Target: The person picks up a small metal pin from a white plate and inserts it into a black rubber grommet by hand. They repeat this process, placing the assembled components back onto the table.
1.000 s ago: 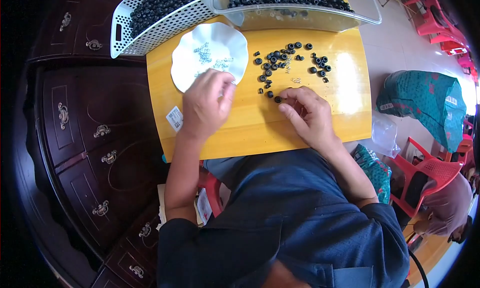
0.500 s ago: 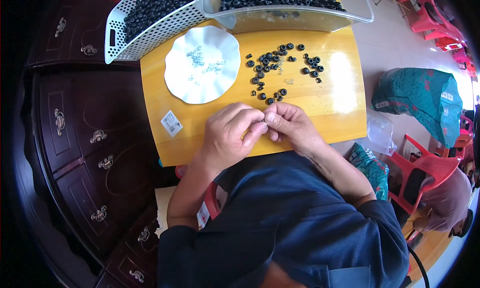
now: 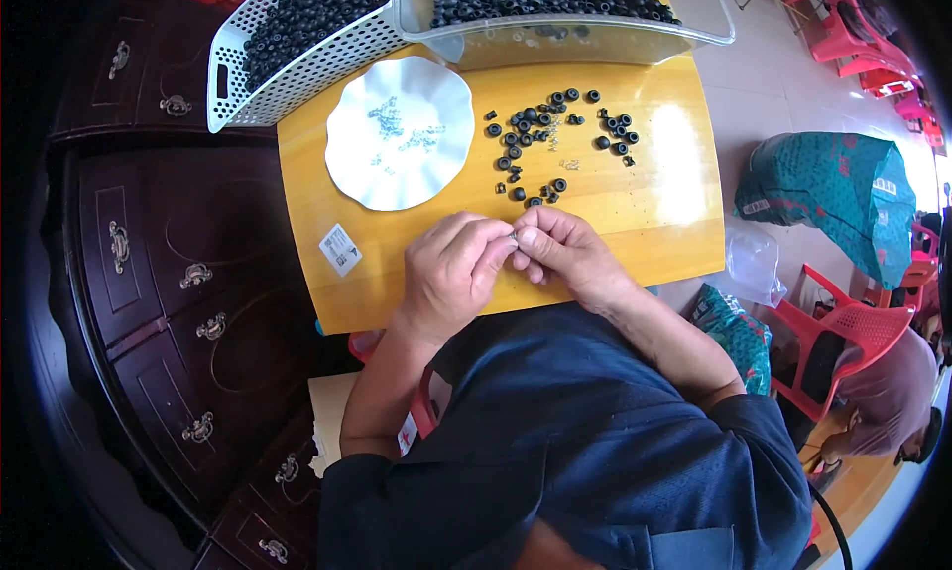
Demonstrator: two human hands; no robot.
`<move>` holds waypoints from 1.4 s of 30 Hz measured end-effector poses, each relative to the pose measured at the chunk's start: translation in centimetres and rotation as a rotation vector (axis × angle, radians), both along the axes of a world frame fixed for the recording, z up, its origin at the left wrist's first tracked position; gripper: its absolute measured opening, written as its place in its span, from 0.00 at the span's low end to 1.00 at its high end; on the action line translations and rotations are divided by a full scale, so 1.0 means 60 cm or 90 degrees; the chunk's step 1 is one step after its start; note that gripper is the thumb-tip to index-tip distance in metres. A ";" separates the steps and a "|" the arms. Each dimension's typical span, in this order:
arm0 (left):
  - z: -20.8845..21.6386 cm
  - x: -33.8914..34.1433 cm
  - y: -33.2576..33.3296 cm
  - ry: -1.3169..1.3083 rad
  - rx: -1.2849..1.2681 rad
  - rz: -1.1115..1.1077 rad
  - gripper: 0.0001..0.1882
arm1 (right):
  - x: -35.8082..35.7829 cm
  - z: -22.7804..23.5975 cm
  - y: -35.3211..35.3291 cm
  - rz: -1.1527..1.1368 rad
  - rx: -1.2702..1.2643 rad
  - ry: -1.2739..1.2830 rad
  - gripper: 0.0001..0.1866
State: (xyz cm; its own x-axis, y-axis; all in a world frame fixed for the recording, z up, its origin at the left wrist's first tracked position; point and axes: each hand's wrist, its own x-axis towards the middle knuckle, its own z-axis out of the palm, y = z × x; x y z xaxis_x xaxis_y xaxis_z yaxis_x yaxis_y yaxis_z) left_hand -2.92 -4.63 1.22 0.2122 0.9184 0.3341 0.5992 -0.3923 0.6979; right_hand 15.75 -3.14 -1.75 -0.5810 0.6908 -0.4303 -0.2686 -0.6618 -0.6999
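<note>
My left hand (image 3: 451,270) and my right hand (image 3: 573,256) meet fingertip to fingertip over the front part of the yellow table (image 3: 635,218). Each is pinched, thumb against fingers. A tiny dark and silvery piece shows between the fingertips; its kind is too small to make out. Just beyond the hands lie several loose black round parts (image 3: 559,185), some ring-shaped, with small silvery coils (image 3: 570,165) that look like springs among them. To the left, a white wavy-edged plate (image 3: 436,178) holds more of these small silvery pieces (image 3: 388,124).
At the table's far edge stand a white perforated basket (image 3: 297,69) and a clear plastic bin (image 3: 585,50), both full of black parts. A printed label (image 3: 340,250) lies on the left. Dark drawers (image 3: 198,223) flank the table; green sacks (image 3: 828,193), red chairs (image 3: 853,332) and a person (image 3: 892,382) are at right.
Both hands have shifted slightly left. The left thumb and index finger, apart before, are now pressed together at the tiny piece. Loose parts keep their arrangement on the table.
</note>
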 end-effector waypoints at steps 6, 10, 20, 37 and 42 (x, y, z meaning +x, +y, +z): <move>-0.010 0.004 -0.011 -0.073 -0.143 0.069 0.04 | -0.015 0.007 -0.002 -0.032 0.536 -0.373 0.07; -0.015 -0.014 0.001 -0.094 -0.201 0.121 0.03 | -0.019 0.012 0.004 -0.047 0.642 -0.405 0.06; -0.021 -0.077 0.062 0.296 0.009 0.224 0.09 | -0.003 0.006 0.005 0.035 0.307 -0.217 0.10; -0.004 0.008 0.011 -0.081 -0.156 -0.028 0.05 | 0.037 0.005 0.032 -0.005 0.466 -0.350 0.07; -0.014 0.009 0.000 -0.104 -0.176 -0.004 0.04 | 0.064 -0.008 0.060 -0.088 0.810 -0.654 0.13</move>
